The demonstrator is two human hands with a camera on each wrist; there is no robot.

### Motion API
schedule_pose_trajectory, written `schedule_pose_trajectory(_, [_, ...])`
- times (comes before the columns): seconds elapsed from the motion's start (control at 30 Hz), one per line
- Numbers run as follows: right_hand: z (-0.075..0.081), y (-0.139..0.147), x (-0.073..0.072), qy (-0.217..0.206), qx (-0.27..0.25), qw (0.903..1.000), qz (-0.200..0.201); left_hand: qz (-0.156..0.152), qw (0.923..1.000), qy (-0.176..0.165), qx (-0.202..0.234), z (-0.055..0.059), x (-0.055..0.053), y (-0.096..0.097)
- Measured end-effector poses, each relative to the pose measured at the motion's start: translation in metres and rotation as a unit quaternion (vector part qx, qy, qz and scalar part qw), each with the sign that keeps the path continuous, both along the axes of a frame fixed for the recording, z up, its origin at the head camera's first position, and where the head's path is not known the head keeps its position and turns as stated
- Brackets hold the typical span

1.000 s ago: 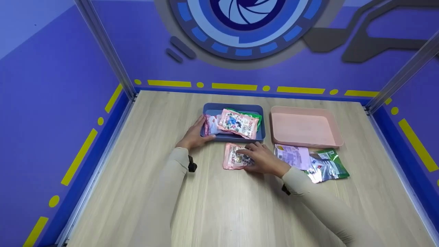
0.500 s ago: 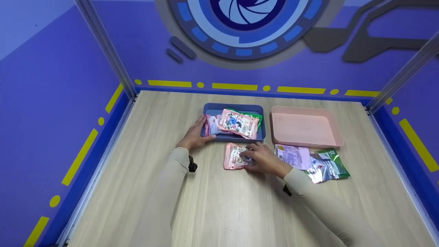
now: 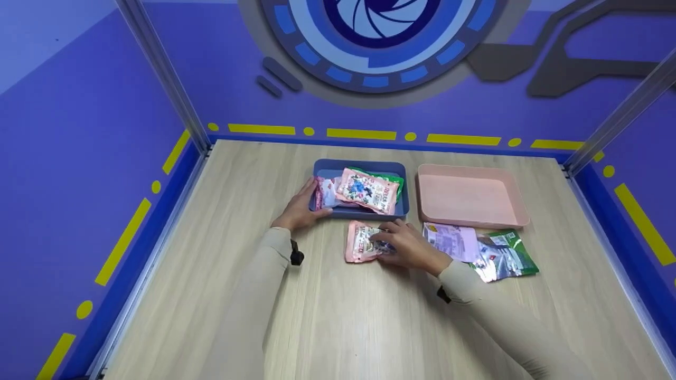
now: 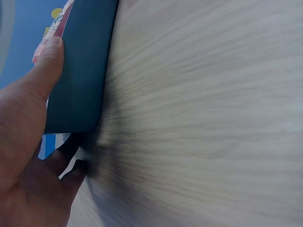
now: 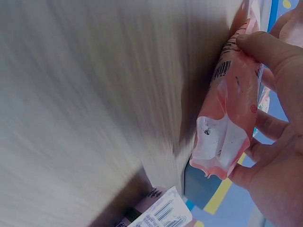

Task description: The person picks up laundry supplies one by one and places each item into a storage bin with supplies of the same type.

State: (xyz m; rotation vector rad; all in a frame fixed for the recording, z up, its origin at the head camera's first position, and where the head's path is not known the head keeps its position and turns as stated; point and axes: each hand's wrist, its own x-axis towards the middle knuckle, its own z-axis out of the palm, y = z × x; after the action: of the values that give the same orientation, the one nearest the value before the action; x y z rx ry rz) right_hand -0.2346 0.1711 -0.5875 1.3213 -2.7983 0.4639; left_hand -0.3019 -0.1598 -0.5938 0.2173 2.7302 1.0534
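My left hand (image 3: 300, 211) holds the left end of a blue tray (image 4: 85, 71), thumb against the front wall and fingers round the left side. Inside the tray lie a pink pouch with a jigsaw-like print (image 3: 367, 190), a pink-edged pale pouch (image 3: 327, 192) and a partly covered green pouch (image 3: 400, 187). Just in front of the tray, my right hand (image 3: 409, 247) grips another pink pouch (image 5: 236, 94) by its long edges, thumb on the near side, fingers on the far one. The hand hides its right part in the head view.
Right of the blue tray stands a pink tray (image 3: 465, 198) with a bare bottom. In front of it lie a lilac packet (image 3: 454, 241) and a green and silver pouch (image 3: 507, 256), overlapping. Printed walls enclose the wooden table (image 3: 338, 327) at the back and sides.
The right hand's fingers have drawn in on the pink pouch, which has shifted very slightly right and tilted a little. The left hand and the trays stay put.
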Motion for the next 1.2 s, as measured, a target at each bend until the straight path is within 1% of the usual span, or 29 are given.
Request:
schedule_pose_trajectory(0.2, [0.002, 0.002, 0.001, -0.002, -0.016, 0.9999, 0.003, 0.002, 1.0000, 0.000, -0.001, 0.000, 0.000, 0.000])
schedule_pose_trajectory(0.37, [0.003, 0.003, 0.002, -0.001, -0.019, 0.9998, 0.004, -0.001, 1.0000, 0.005, -0.001, -0.001, -0.001, 0.000])
schedule_pose_trajectory(0.6, [0.009, 0.004, 0.005, -0.011, -0.026, 0.9996, -0.003, -0.002, 0.9999, 0.010, 0.003, -0.002, -0.001, -0.001])
schedule_pose_trajectory(0.87, [0.013, 0.006, 0.005, 0.008, -0.044, 0.9990, -0.002, -0.005, 0.9999, 0.006, -0.008, -0.003, -0.001, -0.001])
schedule_pose_trajectory(1.07, [0.018, 0.005, 0.004, 0.003, -0.041, 0.9991, -0.012, -0.005, 0.9999, 0.008, -0.006, -0.004, -0.003, -0.001])
schedule_pose_trajectory(1.2, [0.021, 0.004, 0.004, 0.003, -0.044, 0.9990, -0.010, -0.005, 0.9999, 0.011, -0.007, -0.004, -0.003, -0.001])
